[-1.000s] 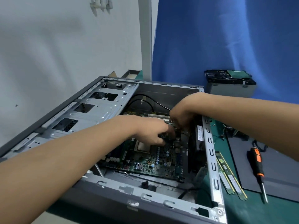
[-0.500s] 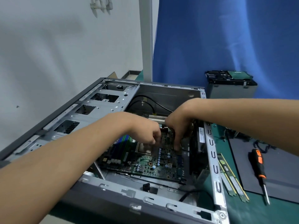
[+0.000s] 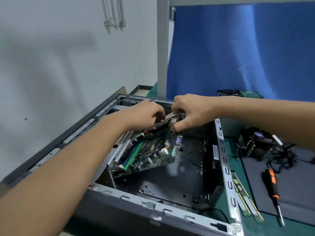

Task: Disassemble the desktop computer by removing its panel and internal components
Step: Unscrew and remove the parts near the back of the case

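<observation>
The open grey computer case (image 3: 129, 217) lies on its side on the green bench. The green motherboard (image 3: 150, 152) is tilted up steeply out of the case, its far edge raised and its near edge low over the bare metal case floor (image 3: 172, 181). My left hand (image 3: 146, 114) grips the board's top edge from the left. My right hand (image 3: 190, 113) grips the same top edge from the right, fingers curled round a metal part there. A black cable (image 3: 213, 212) trails at the case's near right corner.
Right of the case on the green mat lie two memory sticks (image 3: 245, 200) and an orange-and-black screwdriver (image 3: 274, 189) on the dark removed panel (image 3: 293, 189). A cooler with tangled wires (image 3: 262, 142) sits behind it, a hard drive (image 3: 238, 93) farther back. A grey post (image 3: 162, 48) stands behind.
The motherboard, flat in the case a second ago, has been lifted and tilted upward by both hands. The case floor under it now shows. The camera has risen a little.
</observation>
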